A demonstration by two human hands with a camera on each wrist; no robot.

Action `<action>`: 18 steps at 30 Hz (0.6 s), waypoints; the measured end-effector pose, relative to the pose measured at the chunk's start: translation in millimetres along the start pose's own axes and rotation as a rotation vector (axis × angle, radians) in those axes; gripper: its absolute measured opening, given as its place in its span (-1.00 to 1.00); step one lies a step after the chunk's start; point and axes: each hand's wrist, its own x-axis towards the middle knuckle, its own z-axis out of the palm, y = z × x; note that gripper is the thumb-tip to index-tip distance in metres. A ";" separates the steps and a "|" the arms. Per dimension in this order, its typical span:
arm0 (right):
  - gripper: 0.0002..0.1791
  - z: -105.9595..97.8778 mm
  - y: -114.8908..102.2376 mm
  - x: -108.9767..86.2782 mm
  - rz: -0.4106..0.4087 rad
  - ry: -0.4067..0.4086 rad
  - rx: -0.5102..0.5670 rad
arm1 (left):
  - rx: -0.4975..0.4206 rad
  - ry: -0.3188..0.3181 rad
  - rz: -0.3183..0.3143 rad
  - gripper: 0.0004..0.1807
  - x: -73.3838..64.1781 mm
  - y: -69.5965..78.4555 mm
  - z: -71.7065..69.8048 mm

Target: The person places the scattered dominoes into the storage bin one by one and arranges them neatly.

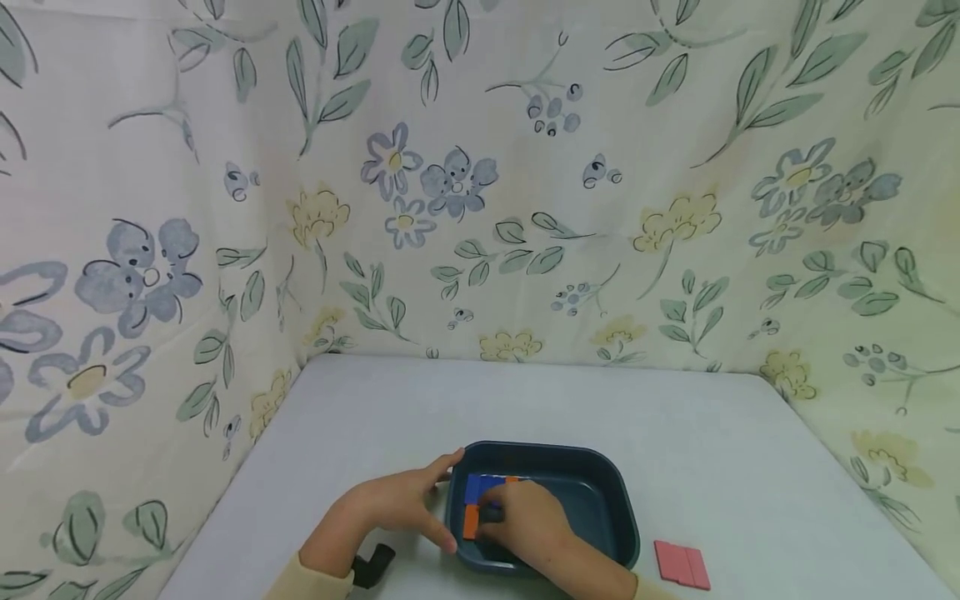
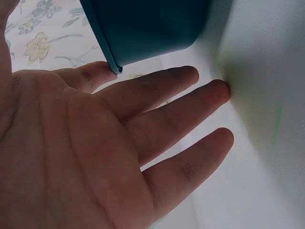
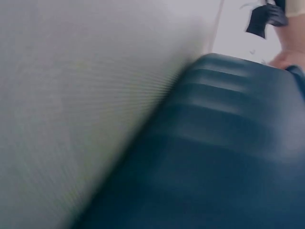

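Observation:
A dark teal rectangular tray (image 1: pixel 592 500) stands on the white table, with flat blue pieces (image 1: pixel 483 487) and orange pieces (image 1: pixel 470 522) at its left end. My left hand (image 1: pixel 397 502) is at the tray's left side, thumb and index finger spread along the rim. In the left wrist view the index fingertip (image 2: pixel 108 71) meets the rim and the other fingers stretch out beneath. My right hand (image 1: pixel 528 521) reaches into the tray, bent fingers over the blue and orange pieces. I cannot tell whether it pinches one. The right wrist view shows mostly the tray's outer wall (image 3: pixel 214 138).
Two flat pink pieces (image 1: pixel 681 564) lie side by side on the table (image 1: pixel 720 467), right of the tray. A black strap-like item (image 1: pixel 373 567) shows by the left wrist. Floral cloth (image 1: pixel 525 208) hangs behind the table and at both sides.

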 end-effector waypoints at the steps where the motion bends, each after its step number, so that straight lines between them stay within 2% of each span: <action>1: -0.65 -1.9 1.3 -2.5 -0.001 0.000 0.014 | -0.005 -0.001 -0.005 0.31 0.1 -0.3 0.8; 10: -0.63 -31.3 24.0 -35.5 -0.053 -0.036 0.219 | 0.001 0.005 -0.019 0.33 1.6 -2.3 3.7; 13: -0.63 -40.7 37.7 -49.1 -0.112 0.027 0.287 | 0.003 0.006 -0.021 0.34 1.8 -1.8 3.2; 18: -0.66 -53.5 67.4 -74.7 -0.250 0.204 0.387 | 0.001 0.006 -0.001 0.35 2.7 -0.6 2.2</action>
